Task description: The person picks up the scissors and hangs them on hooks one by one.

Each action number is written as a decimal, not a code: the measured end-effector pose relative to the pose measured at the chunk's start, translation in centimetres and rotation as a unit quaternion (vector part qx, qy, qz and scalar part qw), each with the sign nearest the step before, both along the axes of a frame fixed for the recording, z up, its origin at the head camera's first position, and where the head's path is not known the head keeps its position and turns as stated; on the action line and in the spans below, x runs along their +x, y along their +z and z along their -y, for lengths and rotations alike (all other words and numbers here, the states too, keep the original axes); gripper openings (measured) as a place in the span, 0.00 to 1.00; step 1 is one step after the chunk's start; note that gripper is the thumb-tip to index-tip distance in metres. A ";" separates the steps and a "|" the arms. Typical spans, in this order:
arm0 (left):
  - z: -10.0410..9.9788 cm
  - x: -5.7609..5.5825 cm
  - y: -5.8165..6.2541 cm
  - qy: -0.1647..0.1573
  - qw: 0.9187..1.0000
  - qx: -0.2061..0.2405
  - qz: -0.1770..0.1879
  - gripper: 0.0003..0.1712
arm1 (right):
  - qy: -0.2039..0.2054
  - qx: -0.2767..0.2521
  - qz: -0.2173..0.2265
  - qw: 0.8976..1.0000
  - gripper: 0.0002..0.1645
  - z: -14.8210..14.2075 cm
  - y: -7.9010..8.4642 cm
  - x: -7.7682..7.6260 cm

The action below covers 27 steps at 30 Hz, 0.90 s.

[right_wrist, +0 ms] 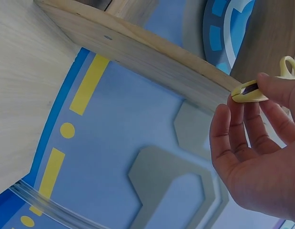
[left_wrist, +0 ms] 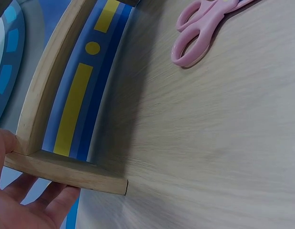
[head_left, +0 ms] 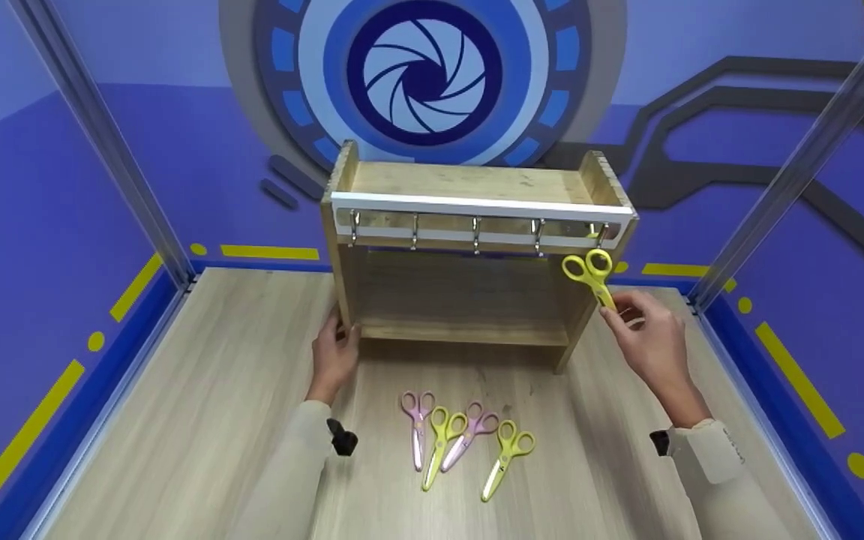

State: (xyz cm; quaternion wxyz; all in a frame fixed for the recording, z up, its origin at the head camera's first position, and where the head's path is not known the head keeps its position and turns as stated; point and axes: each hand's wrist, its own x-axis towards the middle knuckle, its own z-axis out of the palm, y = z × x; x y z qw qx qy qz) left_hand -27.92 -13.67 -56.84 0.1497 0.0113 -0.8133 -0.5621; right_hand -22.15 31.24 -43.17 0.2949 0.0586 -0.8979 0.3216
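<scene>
The left hand point(head_left: 334, 356) grips a pale wooden rack point(head_left: 462, 334), the right hand point(head_left: 653, 337) pinches yellow plastic-handled scissors point(head_left: 595, 278) by the blade end, and only the head view shows the nearby silver hook point(head_left: 602, 234) and all four loose pink or yellow scissors point(head_left: 505, 454) on the bench point(head_left: 177, 420).

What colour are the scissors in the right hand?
The scissors are yellow, seen best in the head view.

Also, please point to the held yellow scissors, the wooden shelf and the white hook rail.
Held yellow scissors point(head_left: 595, 280), head view: below the finger loops.
Wooden shelf point(head_left: 469, 180), head view: upper board.
White hook rail point(head_left: 477, 204), head view: upper strip.
</scene>
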 end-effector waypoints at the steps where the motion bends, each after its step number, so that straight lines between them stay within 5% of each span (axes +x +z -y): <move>1: 0.0 0.0 0.0 -0.001 1.000 0.000 0.003 0.30 | 0.000 0.001 0.003 1.000 0.08 0.1 -0.1 -0.1; 10: 0.0 -0.1 -0.1 0.004 1.000 -0.011 -0.025 0.26 | 0.003 -0.001 0.021 1.000 0.10 0.5 -0.7 -0.7; 27: 0.0 -0.4 -0.2 -0.003 1.000 0.003 -0.012 0.31 | 0.001 -0.008 0.050 0.999 0.11 2.1 -1.8 -1.9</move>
